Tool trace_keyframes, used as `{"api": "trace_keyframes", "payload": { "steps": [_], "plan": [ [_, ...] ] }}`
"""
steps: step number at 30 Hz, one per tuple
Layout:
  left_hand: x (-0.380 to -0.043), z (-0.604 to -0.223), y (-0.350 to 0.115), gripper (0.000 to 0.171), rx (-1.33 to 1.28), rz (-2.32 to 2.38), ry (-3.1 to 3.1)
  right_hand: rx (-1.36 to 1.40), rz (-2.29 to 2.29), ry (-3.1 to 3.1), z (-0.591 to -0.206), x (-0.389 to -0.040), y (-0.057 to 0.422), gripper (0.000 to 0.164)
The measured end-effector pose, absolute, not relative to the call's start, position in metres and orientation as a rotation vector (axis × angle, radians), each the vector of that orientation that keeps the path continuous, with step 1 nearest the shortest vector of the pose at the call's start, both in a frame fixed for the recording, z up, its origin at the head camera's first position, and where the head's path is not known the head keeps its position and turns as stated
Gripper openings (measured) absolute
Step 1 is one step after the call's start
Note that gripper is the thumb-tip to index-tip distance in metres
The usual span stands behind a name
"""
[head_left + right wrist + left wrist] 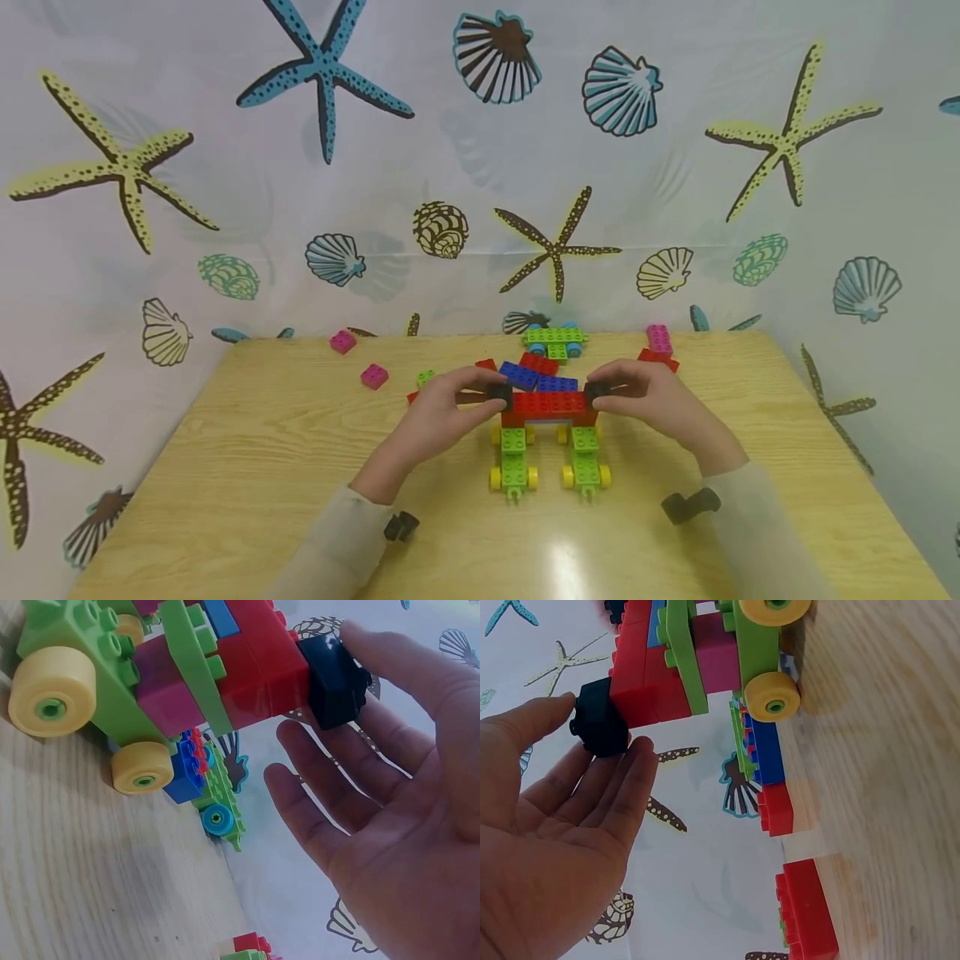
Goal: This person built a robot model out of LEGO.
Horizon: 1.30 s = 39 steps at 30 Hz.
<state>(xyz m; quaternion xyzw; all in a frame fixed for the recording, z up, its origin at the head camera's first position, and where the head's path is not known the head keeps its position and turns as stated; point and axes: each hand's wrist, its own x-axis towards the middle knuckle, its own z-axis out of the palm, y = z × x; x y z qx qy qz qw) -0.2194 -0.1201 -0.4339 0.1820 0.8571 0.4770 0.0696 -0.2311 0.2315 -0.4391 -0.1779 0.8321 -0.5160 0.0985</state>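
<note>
A toy brick build stands on the table, topped by a row of red bricks (551, 407). Below it are two green wheeled bases (513, 471) with yellow wheels (52, 691); a magenta brick (717, 652) sits between green parts. My left hand (438, 421) pinches a black brick (600, 716) between thumb and fingers, against the red row's left end. At the opposite end, my right hand (663, 404) holds another black brick (334, 679) the same way, up against the red. Whether either black brick is locked on, I cannot tell.
Behind the build lie blue bricks (519, 375), a red brick (538, 364) and a green base with blue wheels (555, 337). Pink bricks (374, 376) lie to the left; another pink brick (659, 338) is at the back right. A shell-patterned cloth (420, 167) hangs behind the table (285, 467).
</note>
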Motion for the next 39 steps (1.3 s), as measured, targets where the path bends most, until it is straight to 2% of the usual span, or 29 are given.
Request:
{"api": "trace_keyframes", "payload": {
  "steps": [11,20,30,39],
  "plan": [
    [-0.2183,-0.4368,-0.1137,0.033,0.552,1.464,2.579,-0.535,-1.561,2.441,-0.4387,-0.2309,0.2316,0.031],
    [-0.2163,-0.4369,-0.1102,0.032,0.538,1.448,2.6,-0.505,-1.558,2.426,-0.4418,-0.2293,0.2334,0.034],
    [-0.2138,-0.4382,-0.1116,0.039,0.499,1.413,2.596,-0.544,-1.396,2.485,-0.4412,-0.2277,0.2334,0.047],
    [-0.2168,-0.441,-0.1134,0.036,0.532,1.399,2.589,-0.507,-1.315,2.537,-0.4421,-0.2296,0.2293,0.042]
  ]
}}
